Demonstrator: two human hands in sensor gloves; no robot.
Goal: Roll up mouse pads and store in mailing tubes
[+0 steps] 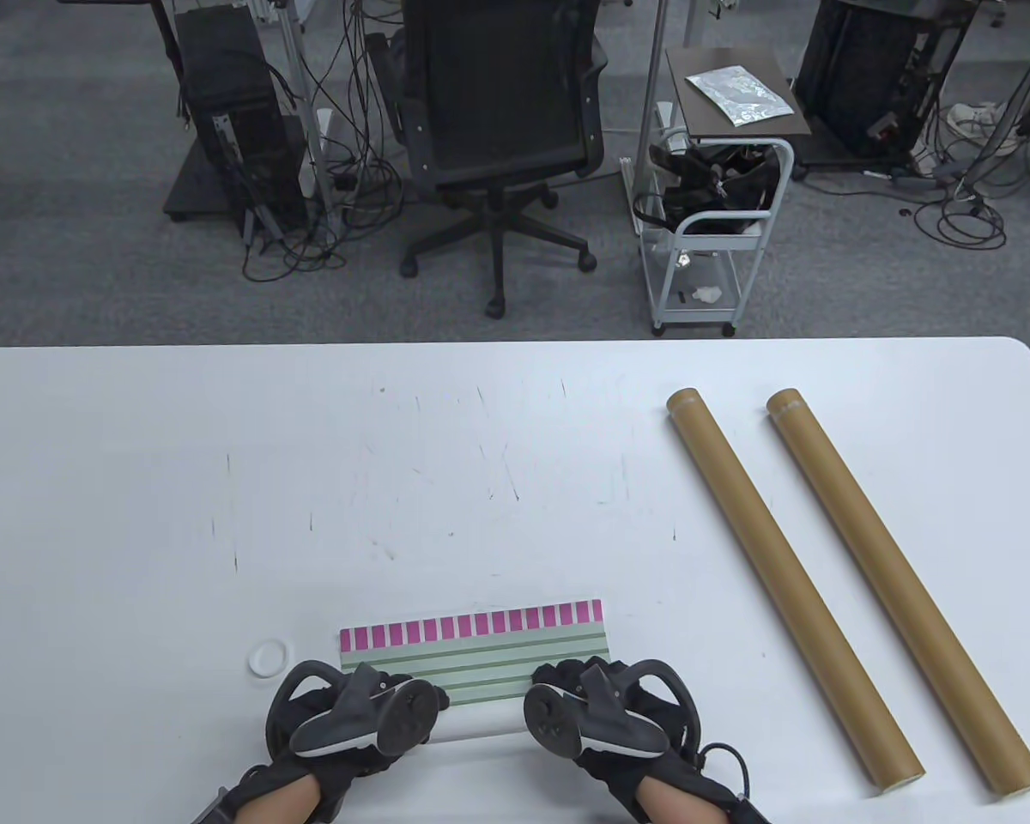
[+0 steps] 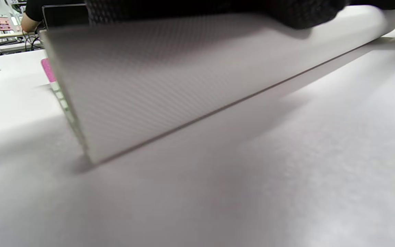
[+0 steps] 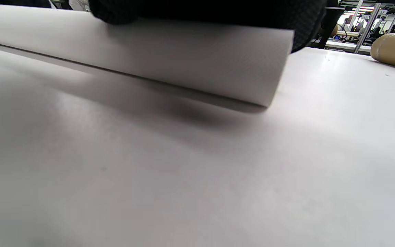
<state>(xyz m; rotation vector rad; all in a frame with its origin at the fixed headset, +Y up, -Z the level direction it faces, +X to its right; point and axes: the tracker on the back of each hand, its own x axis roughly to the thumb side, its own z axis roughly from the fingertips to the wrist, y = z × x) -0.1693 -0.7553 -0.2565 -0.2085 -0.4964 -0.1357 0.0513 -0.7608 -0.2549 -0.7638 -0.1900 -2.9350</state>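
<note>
The mouse pad [image 1: 474, 661] lies at the near edge of the surface [image 1: 137, 481], between the two hands, with its near portion curled into a roll whose white underside faces outward. The unrolled remainder lies flat beyond the roll and shows green stripes and a row of pink blocks along its far edge. The left hand [image 1: 352, 717] sits on the left end of the roll and the right hand [image 1: 605, 712] on the right end; in both wrist views the gloved fingers curl over the top of the roll and hold it. This two-ended hold appears intended to keep the roll even along its length so that neither end runs ahead and forms a cone. In the right wrist view the right end of the roll is flush and rests on the surface. In the left wrist view the underside rises at a slant from its lower edge on the surface. Judged from this state, the rolling step is under way, with a short flat strip left to take up. A small white ring [image 1: 269, 658], probably a tube cap, lies just beside the left end of the pad. Two brown mailing tubes [image 1: 790, 584] lie parallel on the right side of the surface, well apart from the pad, running diagonally from far-left to near-right. The surface ahead of the pad is open, which leaves room to roll forward. An office chair [image 1: 498, 129] and a small cart [image 1: 712, 215] stand on the floor beyond the far edge.
</note>
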